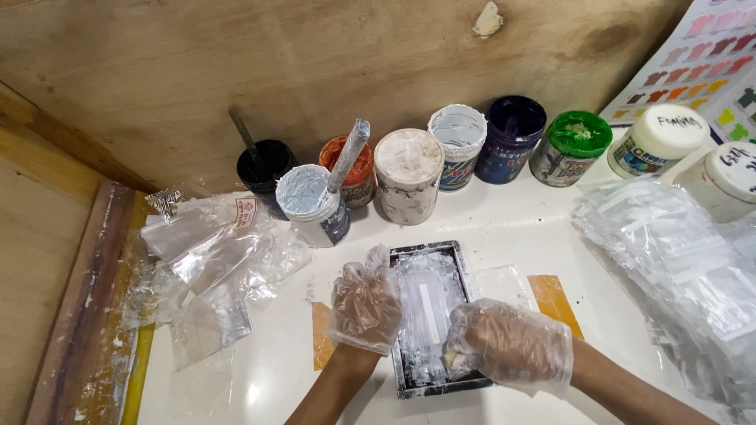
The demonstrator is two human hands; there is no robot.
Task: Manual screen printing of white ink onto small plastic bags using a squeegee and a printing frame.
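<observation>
mid-print: left hand flat, fingers spread, pinning small screen frame; right hand curled, grip contents unclear; printed pouches left, bigger stack unprinted

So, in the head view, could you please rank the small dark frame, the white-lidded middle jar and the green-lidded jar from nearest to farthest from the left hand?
From the left hand:
1. Small dark frame, touching, just right of it.
2. White-lidded jar, behind it.
3. Green-lidded jar, far back right.

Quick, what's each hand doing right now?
Left hand: gloved, open, resting flat on the frame.
Right hand: gloved, curled at the frame's lower edge; whether it holds anything cannot be told.
</observation>
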